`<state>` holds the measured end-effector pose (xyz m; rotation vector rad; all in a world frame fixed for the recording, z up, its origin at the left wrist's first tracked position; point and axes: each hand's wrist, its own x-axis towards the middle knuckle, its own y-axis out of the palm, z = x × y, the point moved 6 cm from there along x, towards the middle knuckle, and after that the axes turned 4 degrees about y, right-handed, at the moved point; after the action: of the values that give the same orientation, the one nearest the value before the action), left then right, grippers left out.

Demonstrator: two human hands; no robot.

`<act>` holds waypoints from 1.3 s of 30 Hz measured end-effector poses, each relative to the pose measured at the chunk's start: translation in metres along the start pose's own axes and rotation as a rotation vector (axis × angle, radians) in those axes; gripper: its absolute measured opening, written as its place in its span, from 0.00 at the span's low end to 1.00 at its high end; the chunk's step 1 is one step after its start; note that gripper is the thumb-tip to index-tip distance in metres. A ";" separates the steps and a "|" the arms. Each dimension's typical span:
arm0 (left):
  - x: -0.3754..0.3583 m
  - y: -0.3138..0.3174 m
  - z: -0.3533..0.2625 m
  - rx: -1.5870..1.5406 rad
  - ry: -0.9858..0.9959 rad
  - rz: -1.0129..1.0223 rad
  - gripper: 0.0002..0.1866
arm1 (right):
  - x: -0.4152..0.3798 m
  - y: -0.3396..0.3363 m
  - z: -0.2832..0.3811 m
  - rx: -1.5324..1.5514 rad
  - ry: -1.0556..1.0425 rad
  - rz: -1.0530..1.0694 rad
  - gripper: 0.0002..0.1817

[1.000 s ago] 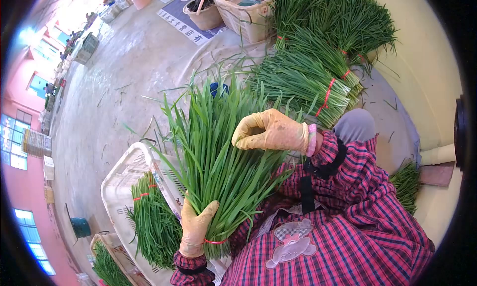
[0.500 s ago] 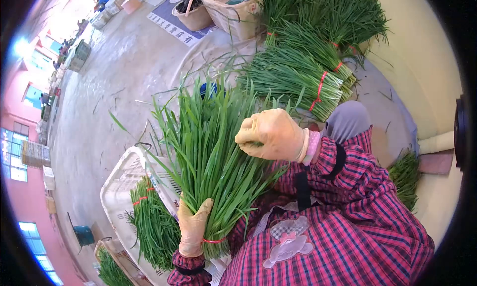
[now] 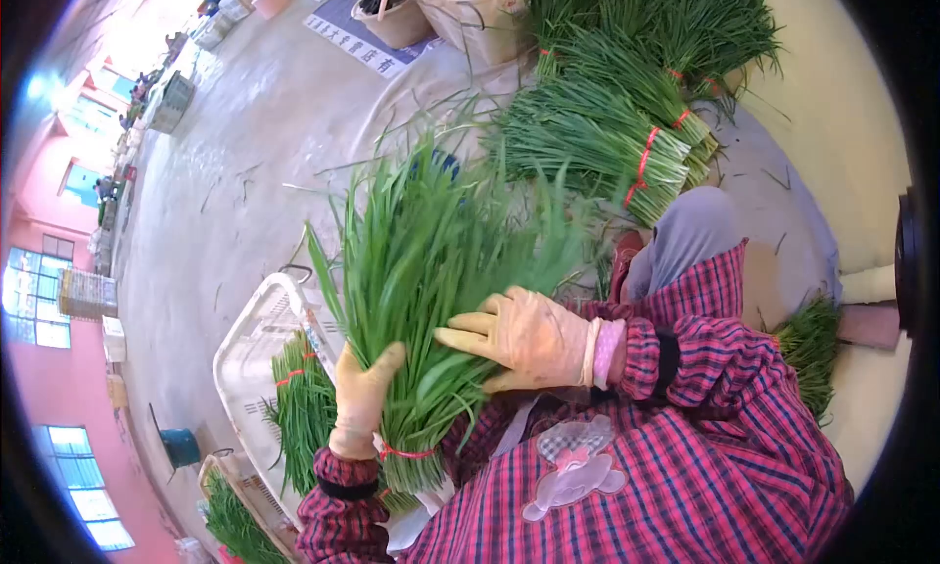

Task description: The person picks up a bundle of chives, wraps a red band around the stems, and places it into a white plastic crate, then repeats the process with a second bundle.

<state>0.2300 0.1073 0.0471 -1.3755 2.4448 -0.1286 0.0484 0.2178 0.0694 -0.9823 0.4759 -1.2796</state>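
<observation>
A large bunch of garlic chives (image 3: 421,260) stands upright before my body, its leaves fanned out at the top and a red band round the stems near the base. My left hand (image 3: 362,393), in a pale rubber glove, grips the bunch from its left side just above the band. The gloved right hand (image 3: 534,339) lies against the right side of the leaves, its fingers stretched out and apart. Some leaf tips on the right are blurred.
A white plastic crate (image 3: 255,329) at the left holds banded chives. Several banded chive bundles (image 3: 597,143) lie on a sheet at the upper right. Beyond them stand a large tub (image 3: 480,25) and a small bucket (image 3: 394,23). More chives (image 3: 808,353) lie by the right wall.
My right hand has opened from a fist and moved down onto the leaves. The left hand and the bunch have shifted slightly left and up in view.
</observation>
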 end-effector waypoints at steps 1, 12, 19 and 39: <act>0.001 -0.009 0.007 -0.186 -0.074 -0.043 0.21 | -0.006 0.018 -0.005 -0.075 0.072 0.123 0.36; -0.013 -0.025 0.024 -0.425 -0.074 -0.179 0.19 | -0.023 0.023 -0.007 0.066 0.016 0.088 0.31; -0.011 -0.020 0.025 -0.447 -0.087 -0.195 0.17 | -0.009 -0.005 -0.046 0.667 0.334 -0.271 0.19; -0.010 -0.016 0.018 -0.403 -0.009 -0.192 0.18 | 0.031 0.010 -0.075 0.707 0.554 -0.109 0.11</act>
<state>0.2534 0.1087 0.0362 -1.7693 2.4130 0.3440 0.0042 0.1631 0.0281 -0.0518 0.3429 -1.6587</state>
